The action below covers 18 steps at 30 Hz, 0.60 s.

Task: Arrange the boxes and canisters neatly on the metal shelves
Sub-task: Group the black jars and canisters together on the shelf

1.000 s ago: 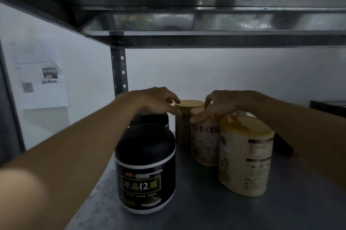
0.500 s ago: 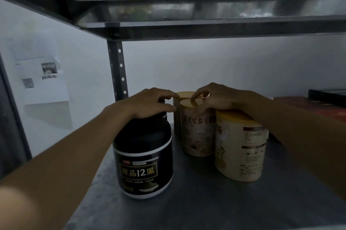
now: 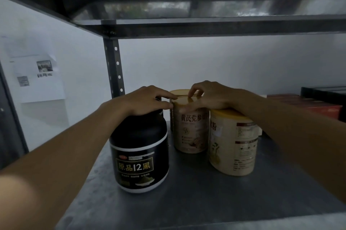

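A black canister (image 3: pixel 139 153) with a gold label stands at the front left of the metal shelf (image 3: pixel 206 198). My left hand (image 3: pixel 146 100) lies over its top, and the straight fingers reach right to the rim of a tall cream canister (image 3: pixel 191 132). My right hand (image 3: pixel 209 96) grips that canister's lid, thumb along the front rim and index finger curled on top. Its wrist rests on a wider cream canister (image 3: pixel 234 143) at the right. A third cream canister (image 3: pixel 179 92) shows only its lid, behind the tall one.
A red box (image 3: pixel 303 102) and a black box (image 3: pixel 324 91) lie at the shelf's back right. A perforated upright post (image 3: pixel 114 68) stands at the back left, and the upper shelf (image 3: pixel 206 27) hangs low overhead. A sheet of paper (image 3: pixel 37 78) hangs on the white wall.
Both hands stay on the canister tops. The rear black canister seen a second ago is now hidden behind the front one and my left hand. My right index finger has curled up.
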Motion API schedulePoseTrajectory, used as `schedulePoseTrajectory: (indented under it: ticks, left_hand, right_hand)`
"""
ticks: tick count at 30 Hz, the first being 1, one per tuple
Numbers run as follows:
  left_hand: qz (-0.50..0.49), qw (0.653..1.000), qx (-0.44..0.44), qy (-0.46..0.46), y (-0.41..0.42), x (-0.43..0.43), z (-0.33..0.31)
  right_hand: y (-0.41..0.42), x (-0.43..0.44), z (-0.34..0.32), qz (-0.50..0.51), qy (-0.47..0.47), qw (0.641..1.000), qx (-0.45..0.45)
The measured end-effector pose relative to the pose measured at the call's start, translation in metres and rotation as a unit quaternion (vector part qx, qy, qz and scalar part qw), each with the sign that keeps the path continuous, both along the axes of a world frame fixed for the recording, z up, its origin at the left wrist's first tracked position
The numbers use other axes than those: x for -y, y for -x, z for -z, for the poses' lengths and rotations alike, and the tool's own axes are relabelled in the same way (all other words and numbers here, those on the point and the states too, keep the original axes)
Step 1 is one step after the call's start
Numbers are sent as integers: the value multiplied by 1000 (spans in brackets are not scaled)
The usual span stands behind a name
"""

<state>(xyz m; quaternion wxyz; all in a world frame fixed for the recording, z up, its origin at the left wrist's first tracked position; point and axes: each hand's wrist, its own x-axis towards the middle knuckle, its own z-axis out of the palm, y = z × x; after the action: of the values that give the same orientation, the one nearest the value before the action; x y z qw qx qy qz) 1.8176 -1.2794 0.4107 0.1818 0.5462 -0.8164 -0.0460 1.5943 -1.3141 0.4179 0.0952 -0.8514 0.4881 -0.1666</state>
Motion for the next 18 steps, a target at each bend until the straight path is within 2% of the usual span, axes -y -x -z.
schedulePoseTrajectory:
  ticks: [18]
  left_hand:
    - [18,1000,3,8,2,1,-1]
  right_hand:
    - [-2,-1,-1,12,19,1000,-18]
